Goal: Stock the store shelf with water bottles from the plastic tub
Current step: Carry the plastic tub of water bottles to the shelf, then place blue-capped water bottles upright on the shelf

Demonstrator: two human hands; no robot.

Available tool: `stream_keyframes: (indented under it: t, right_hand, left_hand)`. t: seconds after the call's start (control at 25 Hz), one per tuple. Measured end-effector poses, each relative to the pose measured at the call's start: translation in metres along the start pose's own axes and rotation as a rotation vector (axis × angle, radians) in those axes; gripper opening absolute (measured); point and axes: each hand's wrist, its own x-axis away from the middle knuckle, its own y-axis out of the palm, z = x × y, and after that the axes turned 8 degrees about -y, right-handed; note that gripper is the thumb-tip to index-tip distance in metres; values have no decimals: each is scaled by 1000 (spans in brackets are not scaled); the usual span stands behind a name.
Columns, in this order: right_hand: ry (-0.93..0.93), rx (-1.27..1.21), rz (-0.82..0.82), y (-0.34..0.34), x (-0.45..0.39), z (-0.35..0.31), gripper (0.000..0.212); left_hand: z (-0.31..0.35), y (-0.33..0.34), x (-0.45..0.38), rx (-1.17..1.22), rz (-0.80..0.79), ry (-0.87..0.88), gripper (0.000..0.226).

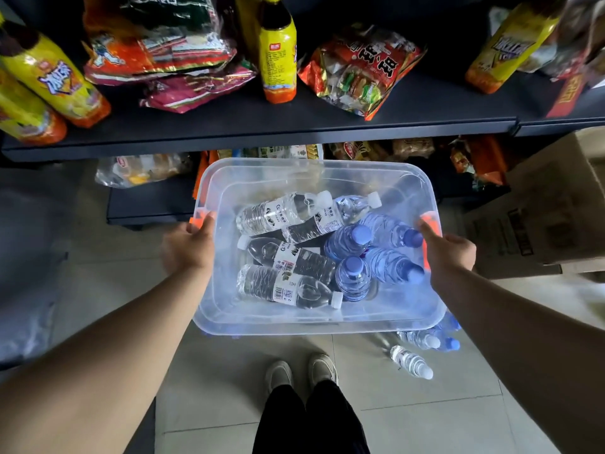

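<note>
A clear plastic tub [327, 317] with orange handles hangs in front of me, above the floor and below the dark shelf [262, 126]. My left hand [188, 245] grips its left rim and my right hand [447, 249] grips its right rim. Inside lie several water bottles: clear ones with white caps [284, 285] on the left, blue-tinted ones with blue caps [352, 276] on the right.
The shelf holds yellow drink bottles [278, 50] and snack bags [360, 70]. A lower shelf with more snacks sits behind the tub. A cardboard box [550, 204] stands at right. Loose water bottles [411, 360] lie on the tiled floor near my shoes [301, 371].
</note>
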Motion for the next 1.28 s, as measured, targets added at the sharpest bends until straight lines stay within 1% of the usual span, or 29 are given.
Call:
stream_keyframes:
  t: [0.12,0.2,0.28,0.4,0.68,0.96,1.08,1.28]
  right_hand:
    - [5,40,-1,14,-10,3,54]
    - [-17,68,-16,24,-15,-1,53]
    - [-43,61,-15,27,-19,-6,53]
    - [-50,84,-21,29,-19,-7,54]
    - [-32,110,17,16,-23,-3,54]
    - [-56,162,42,16,-31,-5,58]
    - [-53,171,63,8,-36,-1,60]
    - [-76,195,36,14,-47,3,58]
  left_hand:
    - [-8,20,-13,26,-11,-16,54]
    - [-19,26,-22,-20,-12,-50,54]
    - [-24,26,-23,-80,-19,-78,62]
    - [-28,24,-22,-64,2,-88,70]
    - [-5,26,-20,-24,-44,-56,64]
    - [2,31,-25,-43,-44,-64,65]
    - [9,39,-22,-20,-96,-52,62]
    - [1,53,-28,-89,-144,-48,56]
